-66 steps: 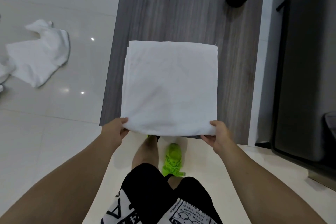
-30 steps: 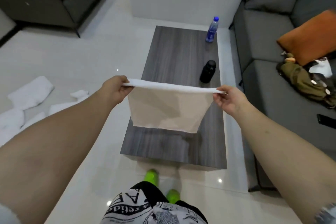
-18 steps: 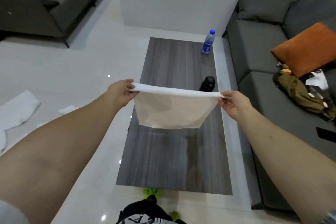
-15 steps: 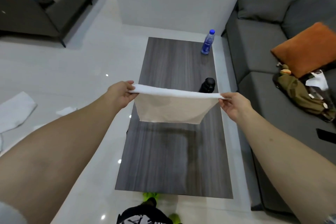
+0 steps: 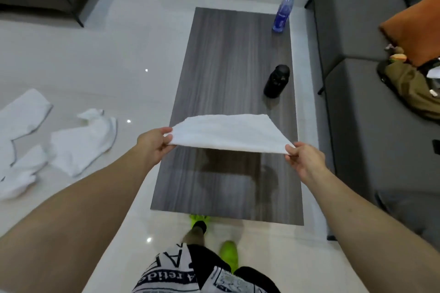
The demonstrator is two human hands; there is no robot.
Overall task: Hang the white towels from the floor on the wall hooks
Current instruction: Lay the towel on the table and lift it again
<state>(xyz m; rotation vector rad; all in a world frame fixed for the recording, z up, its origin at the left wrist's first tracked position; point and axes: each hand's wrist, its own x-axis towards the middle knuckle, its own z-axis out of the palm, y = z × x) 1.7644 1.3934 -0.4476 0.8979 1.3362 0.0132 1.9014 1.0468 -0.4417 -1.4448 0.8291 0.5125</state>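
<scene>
A folded white towel (image 5: pixel 228 134) is held out flat above the near half of the table (image 5: pixel 228 54), clear of its top and casting a shadow there. The left hand (image 5: pixel 153 144) pinches the near-left corner between thumb and fingers; the right hand (image 5: pixel 303 160) pinches the near-right corner the same way. Each grip is closed on cloth, and the far edge floats free.

This looks like the carrying or straightening step: one towel is picked up and squared, but not yet hung. No wall hooks show in this view, so the next move calls for turning to find them, walking over, and draping the fold across a hook without letting it fall open.

More towels (image 5: pixel 81 140) lie crumpled on the floor (image 5: pixel 95 59) to the left, well apart from the table, so most of the job seems to remain.

On the table, a black flask (image 5: pixel 277 81) stands near the right edge, just beyond the held towel, and a blue bottle (image 5: pixel 283 12) stands at the far right corner. A grey sofa (image 5: pixel 371 126) flanks the right side, with an orange cushion (image 5: pixel 414 28) on it. The table blocks the way straight ahead.
</scene>
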